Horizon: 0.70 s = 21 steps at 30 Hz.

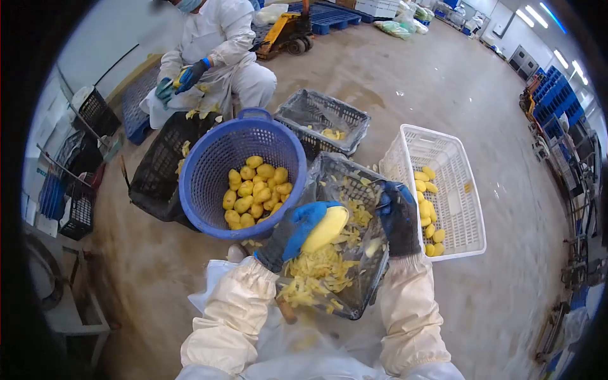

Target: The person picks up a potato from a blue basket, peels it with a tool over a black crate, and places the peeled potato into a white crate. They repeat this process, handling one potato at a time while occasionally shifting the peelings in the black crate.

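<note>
My left hand (296, 232), in a blue and dark glove, is closed around a peeled yellow potato (327, 229). To its right, my right hand (398, 217), in a similar glove, has its fingers curled; whatever it holds is too small to make out. Below both hands is a black crate (376, 278) lined with clear plastic, with yellow peelings (323, 269) inside. A blue round basket (209, 223) at the left holds several yellow potatoes (256, 190). The white crate (474, 209) at the right has several peeled potatoes (427, 212) along its left side.
A co-worker (218, 47) in white sits at the upper left, gloved hands around a potato. Another black crate (323, 117) stands beyond the blue basket, and a black basket (158, 168) is left of it. An orange pallet jack (282, 31) stands behind.
</note>
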Motion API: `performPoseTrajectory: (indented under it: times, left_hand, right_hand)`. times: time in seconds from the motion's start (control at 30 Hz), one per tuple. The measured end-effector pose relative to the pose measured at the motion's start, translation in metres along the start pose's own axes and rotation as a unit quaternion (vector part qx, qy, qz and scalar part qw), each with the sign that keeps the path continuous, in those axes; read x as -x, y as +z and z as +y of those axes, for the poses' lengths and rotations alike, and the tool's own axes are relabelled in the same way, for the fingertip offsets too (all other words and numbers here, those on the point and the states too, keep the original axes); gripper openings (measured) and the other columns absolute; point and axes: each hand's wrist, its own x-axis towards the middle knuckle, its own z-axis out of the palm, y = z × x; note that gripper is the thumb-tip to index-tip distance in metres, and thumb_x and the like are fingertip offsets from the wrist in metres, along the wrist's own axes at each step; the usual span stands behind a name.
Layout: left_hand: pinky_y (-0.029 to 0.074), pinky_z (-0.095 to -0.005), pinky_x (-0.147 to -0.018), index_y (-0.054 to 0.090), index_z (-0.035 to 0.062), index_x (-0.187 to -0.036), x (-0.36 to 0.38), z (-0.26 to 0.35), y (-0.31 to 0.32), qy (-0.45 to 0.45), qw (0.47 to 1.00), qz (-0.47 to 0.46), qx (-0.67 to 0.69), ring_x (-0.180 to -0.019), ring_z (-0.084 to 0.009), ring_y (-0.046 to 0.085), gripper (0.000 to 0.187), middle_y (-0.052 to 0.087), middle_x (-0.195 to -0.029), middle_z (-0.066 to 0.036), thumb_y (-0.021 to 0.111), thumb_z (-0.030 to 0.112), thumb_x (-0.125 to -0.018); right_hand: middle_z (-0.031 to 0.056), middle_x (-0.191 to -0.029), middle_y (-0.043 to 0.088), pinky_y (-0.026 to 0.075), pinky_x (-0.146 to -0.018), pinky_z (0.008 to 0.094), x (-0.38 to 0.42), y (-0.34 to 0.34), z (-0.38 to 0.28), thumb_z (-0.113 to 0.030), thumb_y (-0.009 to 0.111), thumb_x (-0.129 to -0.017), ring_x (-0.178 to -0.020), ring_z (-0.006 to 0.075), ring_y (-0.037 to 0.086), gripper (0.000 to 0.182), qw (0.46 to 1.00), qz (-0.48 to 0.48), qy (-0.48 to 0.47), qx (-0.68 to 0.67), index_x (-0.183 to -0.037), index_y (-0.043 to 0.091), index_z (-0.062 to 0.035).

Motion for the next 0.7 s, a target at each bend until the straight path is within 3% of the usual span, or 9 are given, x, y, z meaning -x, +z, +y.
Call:
performPoseTrajectory:
  times: [0.1,0.2,0.27,0.33,0.37,0.47,0.5,0.53,0.7]
  left_hand:
    - [0.051,-0.0273,-0.079,0.057,-0.0048,-0.115,0.0,-0.001,-0.007,0.069,0.987,-0.019,-0.143,-0.092,-0.013,0.061,0.041,0.064,-0.104,-0.011,0.052,0.03,-0.092]
    - [0.05,-0.028,-0.08,0.058,-0.005,-0.114,0.007,0.009,-0.002,0.044,0.989,-0.035,-0.137,-0.09,-0.0143,0.061,0.042,0.065,-0.102,-0.01,0.056,0.03,-0.09]
    - [0.05,-0.0265,-0.079,0.059,-0.0027,-0.113,0.004,0.008,-0.004,0.044,0.99,-0.031,-0.133,-0.089,-0.0116,0.06,0.038,0.064,-0.101,-0.007,0.058,0.027,-0.09]
    - [0.049,-0.025,-0.079,0.061,-0.0004,-0.112,0.005,0.007,-0.003,0.044,0.991,-0.018,-0.126,-0.088,-0.0089,0.058,0.034,0.064,-0.1,-0.004,0.059,0.025,-0.09]
    - [0.049,-0.025,-0.078,0.061,-0.0006,-0.111,0.008,0.008,-0.001,0.055,0.991,-0.022,-0.124,-0.087,-0.0089,0.058,0.033,0.064,-0.099,-0.004,0.06,0.025,-0.09]
    - [0.049,-0.0247,-0.077,0.062,-0.001,-0.109,0.005,0.007,-0.003,0.047,0.989,-0.012,-0.138,-0.086,-0.0089,0.059,0.032,0.065,-0.098,-0.004,0.06,0.024,-0.09]
    - [0.049,-0.0245,-0.077,0.062,-0.0014,-0.108,0.003,0.006,-0.004,0.033,0.988,0.01,-0.151,-0.086,-0.0088,0.059,0.031,0.065,-0.097,-0.004,0.059,0.024,-0.09]
    - [0.049,-0.0245,-0.077,0.062,-0.0014,-0.108,0.002,0.004,-0.002,0.036,0.988,0.014,-0.149,-0.086,-0.0088,0.059,0.031,0.065,-0.097,-0.004,0.059,0.024,-0.09]
    - [0.049,-0.0233,-0.075,0.063,-0.0025,-0.106,0.003,-0.002,0.0,0.054,0.992,0.036,-0.106,-0.082,-0.0084,0.059,0.028,0.065,-0.095,-0.004,0.056,0.021,-0.092]
  right_hand:
    - [-0.0038,-0.066,0.049,0.036,-0.047,0.0179,0.032,0.049,-0.021,-0.022,0.052,-0.093,-0.053,0.0037,0.043,0.018,0.977,-0.152,0.027,0.148,-0.093,0.06,-0.0056]
    - [-0.0034,-0.064,0.047,0.035,-0.047,0.0187,0.002,-0.003,0.007,-0.024,0.051,-0.093,-0.052,0.0052,0.042,0.02,0.989,-0.008,0.135,-0.061,-0.093,0.06,-0.0056]
    - [-0.0031,-0.065,0.048,0.035,-0.048,0.019,0.014,0.016,-0.009,-0.027,0.052,-0.092,-0.052,0.0058,0.042,0.024,0.992,0.002,0.123,-0.024,-0.095,0.06,-0.0047]
    - [-0.0037,-0.065,0.048,0.035,-0.048,0.0186,0.036,0.044,-0.019,-0.029,0.052,-0.092,-0.053,0.005,0.041,0.025,0.977,-0.147,0.157,-0.003,-0.094,0.06,-0.0052]
    - [0.0014,-0.068,0.054,0.041,-0.048,0.0202,0.024,0.033,-0.006,-0.036,0.054,-0.088,-0.056,0.0099,0.05,0.037,0.992,-0.039,0.124,0.002,-0.096,0.06,-0.0005]
    - [0.0036,-0.072,0.057,0.042,-0.048,0.0212,0.014,0.026,-0.016,-0.038,0.053,-0.088,-0.057,0.0111,0.052,0.038,0.997,-0.006,0.059,0.049,-0.094,0.06,-0.001]
    - [0.0035,-0.072,0.057,0.042,-0.047,0.0217,0.028,0.038,-0.028,-0.031,0.049,-0.091,-0.058,0.0104,0.052,0.032,0.989,-0.062,0.111,-0.071,-0.092,0.061,-0.0018]
    - [0.0029,-0.071,0.057,0.042,-0.046,0.0216,0.035,0.047,-0.023,-0.026,0.047,-0.091,-0.058,0.0096,0.052,0.028,0.985,-0.116,0.085,0.097,-0.092,0.061,-0.0026]
    - [-0.0009,-0.066,0.05,0.038,-0.049,0.0202,0.015,0.03,-0.019,-0.032,0.05,-0.093,-0.053,0.0075,0.045,0.031,0.997,0.027,0.069,0.026,-0.092,0.06,-0.0026]
